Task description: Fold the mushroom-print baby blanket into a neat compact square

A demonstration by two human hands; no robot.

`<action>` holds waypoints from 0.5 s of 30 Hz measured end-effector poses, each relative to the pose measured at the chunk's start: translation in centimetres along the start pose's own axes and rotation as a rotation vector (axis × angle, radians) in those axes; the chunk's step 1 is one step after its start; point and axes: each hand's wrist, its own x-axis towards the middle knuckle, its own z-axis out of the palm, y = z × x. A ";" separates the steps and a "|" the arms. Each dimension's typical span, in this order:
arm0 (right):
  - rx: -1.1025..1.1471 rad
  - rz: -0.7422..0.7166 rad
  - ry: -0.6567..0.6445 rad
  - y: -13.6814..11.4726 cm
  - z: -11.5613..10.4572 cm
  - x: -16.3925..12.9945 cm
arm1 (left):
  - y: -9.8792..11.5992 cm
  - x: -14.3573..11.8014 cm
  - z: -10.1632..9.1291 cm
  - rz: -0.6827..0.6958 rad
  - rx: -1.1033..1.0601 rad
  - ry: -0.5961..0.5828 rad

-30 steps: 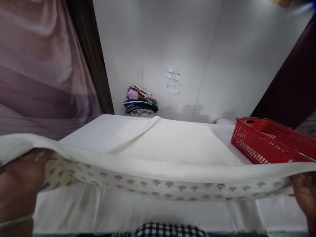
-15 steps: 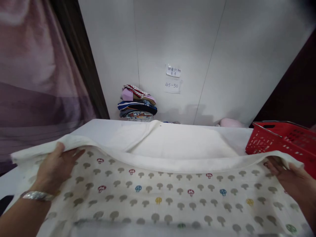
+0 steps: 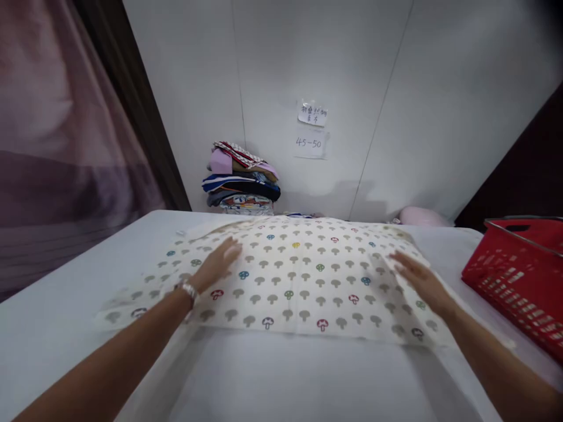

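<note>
A cream cloth printed with small mushrooms (image 3: 290, 275) lies folded flat on the white table (image 3: 281, 375). My left hand (image 3: 217, 265), with a watch on its wrist, rests palm down on the cloth's left part, fingers spread. My right hand (image 3: 420, 280) lies flat on the cloth's right part, fingers apart. Neither hand grips anything.
A red plastic basket (image 3: 519, 275) stands at the table's right edge. A stack of folded clothes (image 3: 241, 183) sits against the back wall, with two paper notes (image 3: 311, 129) taped above. A pink item (image 3: 423, 217) lies at the back right. A purple curtain (image 3: 53, 140) hangs on the left.
The cloth's near edge, held up by both hands, was carried forward and laid over the far half. Both hands let go and now press flat on the folded cloth.
</note>
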 end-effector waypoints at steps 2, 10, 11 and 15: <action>-0.062 0.109 -0.097 2.5 0.3 -4.8 | -2.4 -3.7 1.2 0.066 0.131 -0.100; -0.327 0.049 0.101 10.0 -6.7 -11.8 | -10.9 -12.0 -3.5 -0.007 0.469 0.225; -0.367 0.053 0.152 10.6 -7.9 -11.8 | -11.3 -12.4 -4.2 -0.085 0.469 0.267; -0.737 -0.109 0.189 13.0 -12.9 -10.7 | -11.9 -12.8 -6.2 -0.514 0.394 0.288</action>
